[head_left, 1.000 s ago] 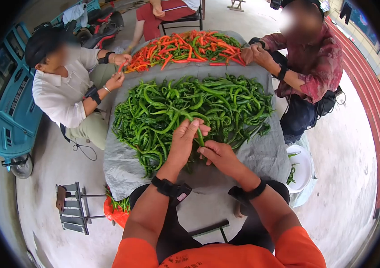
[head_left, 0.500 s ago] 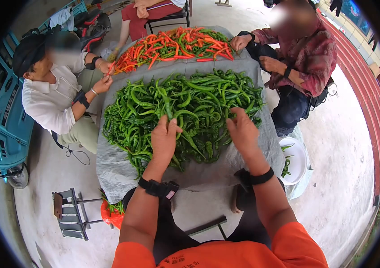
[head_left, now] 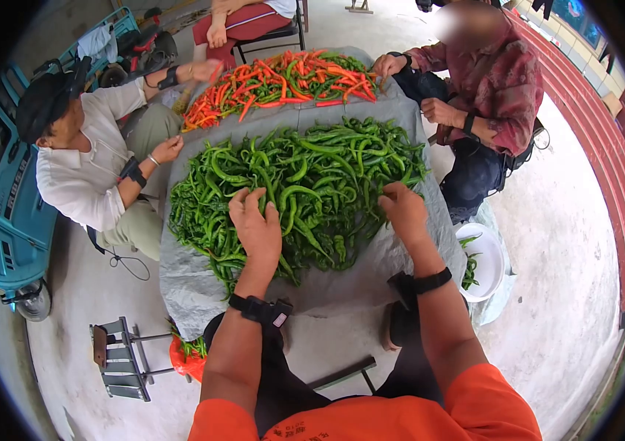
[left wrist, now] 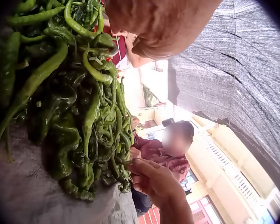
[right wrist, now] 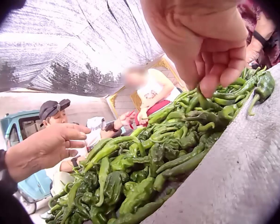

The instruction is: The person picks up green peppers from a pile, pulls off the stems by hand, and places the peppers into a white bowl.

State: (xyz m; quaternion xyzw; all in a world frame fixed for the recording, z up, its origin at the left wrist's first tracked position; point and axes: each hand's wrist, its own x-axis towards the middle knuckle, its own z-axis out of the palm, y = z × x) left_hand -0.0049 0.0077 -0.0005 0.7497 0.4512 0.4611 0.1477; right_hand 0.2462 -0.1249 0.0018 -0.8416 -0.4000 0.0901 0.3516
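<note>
A broad heap of green chili peppers [head_left: 305,169] lies on a grey sheet [head_left: 202,283] over the table. My left hand [head_left: 257,228] is above the left front part of the heap, its fingers loosely bent and holding nothing; the right wrist view shows this hand [right wrist: 46,151] from the side. At the heap's right edge, my right hand [head_left: 406,213] reaches down into the peppers. Its thumb and fingertips pinch a green chili pepper [right wrist: 204,101] by one end in the right wrist view, while the rest of that pepper blends into the heap.
Beyond the green heap lies a pile of red and green chilies [head_left: 283,81]. One person [head_left: 92,162] sits at left, another [head_left: 485,95] at right, a third at the far side. A white basin [head_left: 493,268] with some peppers stands at right, a small folding stool [head_left: 121,360] at left.
A second ago both my hands held one green pepper together; they then parted, the left releasing a pepper onto the heap. The right moved to the heap's right edge. The person at left reached toward the red pile.
</note>
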